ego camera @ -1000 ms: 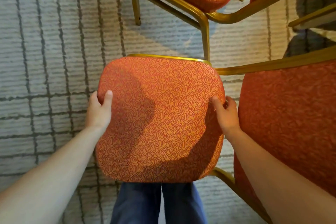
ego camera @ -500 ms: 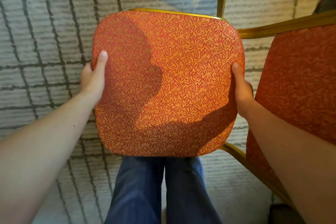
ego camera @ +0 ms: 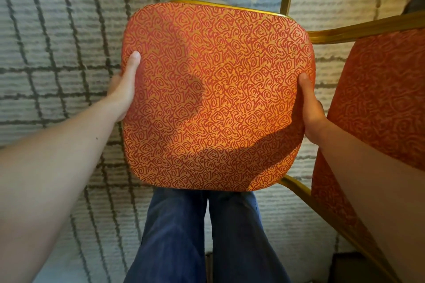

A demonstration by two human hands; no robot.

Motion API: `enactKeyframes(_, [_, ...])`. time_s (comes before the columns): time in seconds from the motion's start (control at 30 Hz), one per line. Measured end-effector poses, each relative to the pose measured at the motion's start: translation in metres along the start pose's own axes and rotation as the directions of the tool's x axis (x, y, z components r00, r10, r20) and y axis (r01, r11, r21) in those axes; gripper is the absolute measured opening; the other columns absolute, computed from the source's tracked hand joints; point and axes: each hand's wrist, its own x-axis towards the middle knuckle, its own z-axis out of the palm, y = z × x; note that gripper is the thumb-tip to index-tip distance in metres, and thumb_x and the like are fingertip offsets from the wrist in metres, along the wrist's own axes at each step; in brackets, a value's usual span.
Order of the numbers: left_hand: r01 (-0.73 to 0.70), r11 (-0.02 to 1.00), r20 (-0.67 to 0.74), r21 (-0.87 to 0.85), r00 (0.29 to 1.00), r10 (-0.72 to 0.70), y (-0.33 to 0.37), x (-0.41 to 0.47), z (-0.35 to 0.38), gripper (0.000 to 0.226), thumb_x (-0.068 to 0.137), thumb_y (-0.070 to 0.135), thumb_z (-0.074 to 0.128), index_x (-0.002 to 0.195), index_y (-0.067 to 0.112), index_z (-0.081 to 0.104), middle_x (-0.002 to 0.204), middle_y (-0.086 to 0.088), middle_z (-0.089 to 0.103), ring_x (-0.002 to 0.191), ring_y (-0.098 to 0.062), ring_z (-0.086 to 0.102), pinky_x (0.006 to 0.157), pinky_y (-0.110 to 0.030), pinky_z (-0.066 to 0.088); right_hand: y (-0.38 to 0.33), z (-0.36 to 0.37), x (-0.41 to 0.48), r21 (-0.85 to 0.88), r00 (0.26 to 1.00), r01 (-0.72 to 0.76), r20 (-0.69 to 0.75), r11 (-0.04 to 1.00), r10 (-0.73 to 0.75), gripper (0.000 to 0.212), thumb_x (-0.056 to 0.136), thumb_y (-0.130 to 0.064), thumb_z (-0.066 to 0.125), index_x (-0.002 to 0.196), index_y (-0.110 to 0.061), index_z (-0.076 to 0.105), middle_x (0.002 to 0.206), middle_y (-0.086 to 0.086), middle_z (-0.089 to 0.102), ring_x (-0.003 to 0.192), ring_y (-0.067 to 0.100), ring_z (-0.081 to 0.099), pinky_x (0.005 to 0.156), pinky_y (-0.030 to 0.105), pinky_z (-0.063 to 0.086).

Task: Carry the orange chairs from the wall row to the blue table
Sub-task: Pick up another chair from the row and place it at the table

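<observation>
The orange swirl-patterned padded chair seat with a gold metal frame (ego camera: 216, 96) sits between both hands: left hand (ego camera: 123, 89) and right hand (ego camera: 309, 108) each clasp a side edge, above the grey lined carpet (ego camera: 57, 41). No writing is legible.

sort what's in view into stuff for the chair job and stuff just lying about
For the job:
- held chair, gripped at its seat edges
- left hand and right hand, one on each side of it
- second chair, close on the right, likely one of the set

Just there:
- carpet
- jeans
</observation>
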Motion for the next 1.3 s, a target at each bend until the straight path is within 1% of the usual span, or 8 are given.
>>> enactKeyframes(0.13, [-0.019, 0.999, 0.000, 0.044, 1.000, 0.019, 0.008, -0.043, -0.008, 0.099, 0.057, 0.091, 0.046, 0.128, 0.022, 0.060, 0.123, -0.003, 0.064, 0.112, -0.022, 0.060, 0.103, -0.039, 0.045, -0.003, -0.003, -0.027, -0.038, 1.000, -0.003, -0.006, 0.999, 0.002, 0.093, 0.031, -0.094, 0.062, 0.104, -0.035, 0.068, 0.108, -0.002, 0.074, 0.102, 0.022, 0.068, 0.099, 0.042, 0.050])
enactKeyframes(0.3, [-0.006, 0.994, -0.049, 0.108, 0.999, 0.012, 0.019, -0.092, -0.037, 0.108, 0.061, 0.092, 0.038, 0.134, 0.014, 0.055, 0.133, -0.013, 0.058, 0.121, -0.027, 0.055, 0.106, -0.038, 0.042, -0.023, -0.007, -0.086, -0.078, 0.999, -0.013, -0.047, 0.997, 0.009, 0.058, 0.075, -0.078, 0.055, 0.095, -0.025, 0.068, 0.099, 0.000, 0.073, 0.091, 0.019, 0.069, 0.087, 0.033, 0.054])
enactKeyframes(0.43, [0.000, 0.998, -0.064, 0.066, 0.998, 0.004, 0.037, -0.149, -0.066, 0.108, 0.063, 0.091, 0.041, 0.137, 0.013, 0.052, 0.136, -0.011, 0.056, 0.125, -0.025, 0.053, 0.107, -0.038, 0.041, -0.043, -0.020, -0.135, -0.119, 0.999, -0.010, -0.052, 0.993, 0.004, 0.117, 0.025, -0.097, 0.060, 0.114, -0.021, 0.070, 0.107, 0.002, 0.073, 0.096, 0.023, 0.070, 0.092, 0.037, 0.054])
enactKeyframes(0.5, [-0.029, 0.998, -0.073, 0.056, 0.997, 0.033, 0.047, -0.176, -0.081, 0.106, 0.066, 0.089, 0.041, 0.138, 0.011, 0.051, 0.138, -0.013, 0.054, 0.127, -0.027, 0.051, 0.108, -0.038, 0.040, -0.053, -0.032, -0.151, -0.154, 0.997, 0.010, -0.075, 0.988, -0.021, 0.127, 0.019, -0.099, 0.058, 0.121, -0.023, 0.067, 0.111, 0.002, 0.072, 0.099, 0.025, 0.069, 0.096, 0.039, 0.051])
enactKeyframes(0.77, [-0.095, 0.995, -0.066, -0.028, 0.993, 0.093, 0.085, -0.267, -0.149, 0.121, 0.052, 0.097, 0.038, 0.134, 0.010, 0.054, 0.130, -0.017, 0.059, 0.115, -0.032, 0.060, 0.101, -0.044, 0.046, -0.110, -0.053, -0.232, -0.263, 0.990, 0.120, -0.034, 0.957, -0.134, 0.124, 0.025, -0.102, 0.056, 0.122, -0.025, 0.067, 0.114, 0.008, 0.071, 0.101, 0.032, 0.068, 0.101, 0.046, 0.047])
enactKeyframes(1.0, [-0.177, 0.980, -0.123, -0.089, 0.978, 0.165, 0.093, -0.327, -0.198, 0.096, 0.076, 0.082, 0.043, 0.138, 0.009, 0.050, 0.137, -0.017, 0.053, 0.120, -0.031, 0.055, 0.095, -0.034, 0.043, -0.140, -0.038, -0.319, -0.347, 0.949, 0.310, 0.052, 0.885, -0.312, 0.116, 0.044, -0.103, 0.046, 0.131, -0.025, 0.057, 0.130, -0.005, 0.060, 0.115, 0.018, 0.058, 0.109, 0.043, 0.041])
enactKeyframes(1.17, [-0.116, 0.975, -0.200, -0.191, 0.977, 0.077, 0.071, -0.351, -0.223, 0.127, 0.051, 0.099, 0.040, 0.134, 0.004, 0.052, 0.134, -0.021, 0.055, 0.119, -0.033, 0.057, 0.104, -0.044, 0.043, -0.142, -0.022, -0.322, -0.350, 0.951, 0.310, 0.112, 0.884, -0.289, 0.134, 0.025, -0.105, 0.047, 0.127, -0.019, 0.062, 0.119, 0.011, 0.068, 0.106, 0.029, 0.065, 0.104, 0.045, 0.046])
enactKeyframes(1.3, [-0.156, 0.976, -0.288, -0.152, 0.951, 0.107, 0.056, -0.355, -0.236, 0.108, 0.071, 0.089, 0.036, 0.131, 0.001, 0.054, 0.136, -0.025, 0.052, 0.125, -0.036, 0.051, 0.107, -0.043, 0.039, -0.139, -0.008, -0.327, -0.354, 0.941, 0.337, 0.150, 0.872, -0.302, 0.129, 0.028, -0.105, 0.049, 0.125, -0.023, 0.064, 0.120, 0.012, 0.067, 0.108, 0.031, 0.064, 0.104, 0.046, 0.045])
